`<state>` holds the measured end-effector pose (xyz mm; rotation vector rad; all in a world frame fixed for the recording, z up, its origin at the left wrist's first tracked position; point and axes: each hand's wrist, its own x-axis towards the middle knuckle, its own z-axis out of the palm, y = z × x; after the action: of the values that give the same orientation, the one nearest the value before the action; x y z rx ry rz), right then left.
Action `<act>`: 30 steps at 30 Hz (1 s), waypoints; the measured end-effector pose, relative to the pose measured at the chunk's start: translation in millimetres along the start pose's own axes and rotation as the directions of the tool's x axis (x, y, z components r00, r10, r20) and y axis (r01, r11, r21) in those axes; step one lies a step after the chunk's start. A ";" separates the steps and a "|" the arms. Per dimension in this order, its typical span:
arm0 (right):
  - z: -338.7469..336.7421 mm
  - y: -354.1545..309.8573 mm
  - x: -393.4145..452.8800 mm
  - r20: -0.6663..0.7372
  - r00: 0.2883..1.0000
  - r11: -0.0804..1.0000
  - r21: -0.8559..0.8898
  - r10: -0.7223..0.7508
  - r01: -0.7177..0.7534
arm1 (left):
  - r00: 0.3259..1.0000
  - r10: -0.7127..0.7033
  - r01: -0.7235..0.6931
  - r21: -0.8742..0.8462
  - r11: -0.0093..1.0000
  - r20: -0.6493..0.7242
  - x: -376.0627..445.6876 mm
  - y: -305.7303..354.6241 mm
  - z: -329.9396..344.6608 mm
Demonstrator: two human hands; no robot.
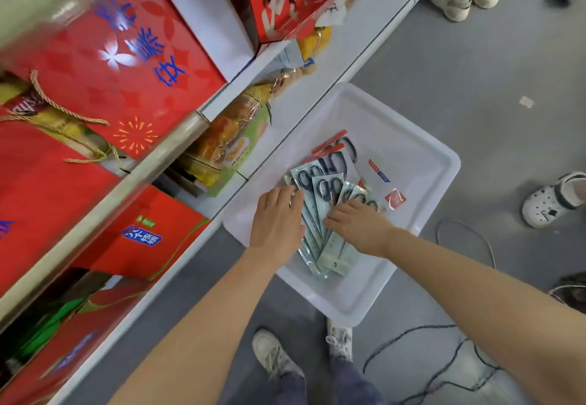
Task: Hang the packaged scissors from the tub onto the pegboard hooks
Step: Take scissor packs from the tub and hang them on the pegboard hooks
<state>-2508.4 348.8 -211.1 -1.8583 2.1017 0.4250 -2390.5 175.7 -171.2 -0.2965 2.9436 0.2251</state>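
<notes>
Fingers [293,197] of both hands are being pressed flat, uncurled, onto the fanned scissor packs [320,214] in the tub [421,157] at five o'clock; slick sleeves risk being dragged together and spilled.

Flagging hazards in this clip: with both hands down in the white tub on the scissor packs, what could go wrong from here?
1. The flat teal-carded scissor packs lie fanned and overlapping under the left hand and right hand; lifting may drag several, dropping some.
2. The red-topped scissor packs behind could be overlooked.
3. A black cable loops across the grey floor beside the white plastic tub, near the feet: possible trip when standing.
</notes>
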 end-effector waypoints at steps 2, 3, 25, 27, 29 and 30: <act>6.6 0.6 8.1 0.013 0.997 0.997 -0.017 -0.080 0.080 | 1.000 0.010 -0.010 0.012 1.000 0.023 3.7 1.1 13.8; 8.9 1.1 10.9 0.012 0.994 0.994 -0.040 -0.104 0.105 | 0.999 0.014 -0.014 0.013 1.000 0.034 5.8 1.8 19.4; 13.1 32.0 -41.2 -0.362 0.882 0.948 -0.012 -0.302 0.319 | 0.956 0.241 -0.232 -0.073 0.970 0.166 102.5 46.6 39.2; 6.9 42.0 -57.4 -0.382 0.862 0.937 -0.034 -0.333 0.347 | 0.865 0.469 -0.485 0.062 0.872 0.176 106.4 53.2 42.0; 0.9 52.7 -71.2 -0.383 0.852 0.931 -0.082 -0.358 0.355 | 0.674 0.647 -0.730 0.194 0.655 0.356 110.1 62.5 48.5; -1.5 56.8 -76.8 -0.376 0.853 0.931 -0.102 -0.362 0.351 | 0.611 0.634 -0.778 0.210 0.592 0.474 112.9 70.2 51.3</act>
<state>-2556.0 424.2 -176.8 -2.4534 1.9022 -0.0100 -2506.1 231.6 -233.0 0.9380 2.4728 -0.2207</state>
